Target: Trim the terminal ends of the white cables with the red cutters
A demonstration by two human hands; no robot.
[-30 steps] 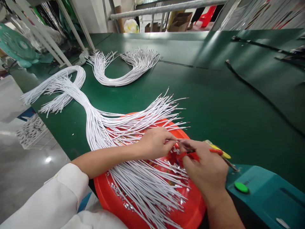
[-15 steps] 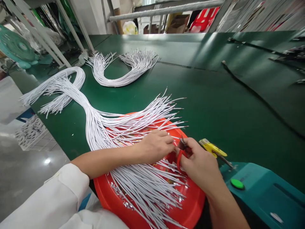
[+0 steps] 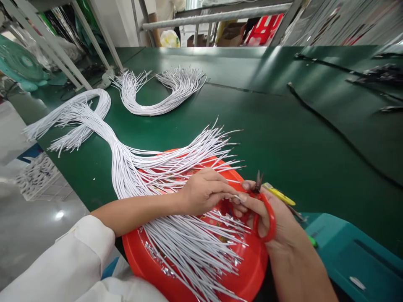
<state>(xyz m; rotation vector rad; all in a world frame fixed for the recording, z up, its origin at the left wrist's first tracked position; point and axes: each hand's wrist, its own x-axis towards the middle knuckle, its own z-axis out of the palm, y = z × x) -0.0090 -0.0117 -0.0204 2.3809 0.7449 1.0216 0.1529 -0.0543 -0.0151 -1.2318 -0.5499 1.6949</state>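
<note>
My left hand (image 3: 203, 191) is closed in a pinch on a white wire, most of which is hidden under the hand. The wire's tip shows by my right thumb and fingertips. Red-handled scissors (image 3: 271, 224) rest in my right hand (image 3: 285, 214), a loop around the fingers and the dark blades pointing up and away. Beneath both hands lies a red tray (image 3: 134, 251). White wires (image 3: 121, 167) fan across it in two spreads, one beyond my left forearm and one (image 3: 189, 247) nearer my body. Small shiny bits (image 3: 160, 264) are scattered in the tray.
Two more bundles of white wire, one curved (image 3: 151, 110) and one looped (image 3: 103, 100), lie on the green table (image 3: 270, 138). At right are a teal machine or case (image 3: 355, 251), a yellow-handled tool (image 3: 280, 193) and a black cable (image 3: 340, 132). Metal frames stand behind.
The scissors have turned in my right hand, their handles swinging right and the blades now upright. My right fingertips have come to the wire tip beside my left hand.
</note>
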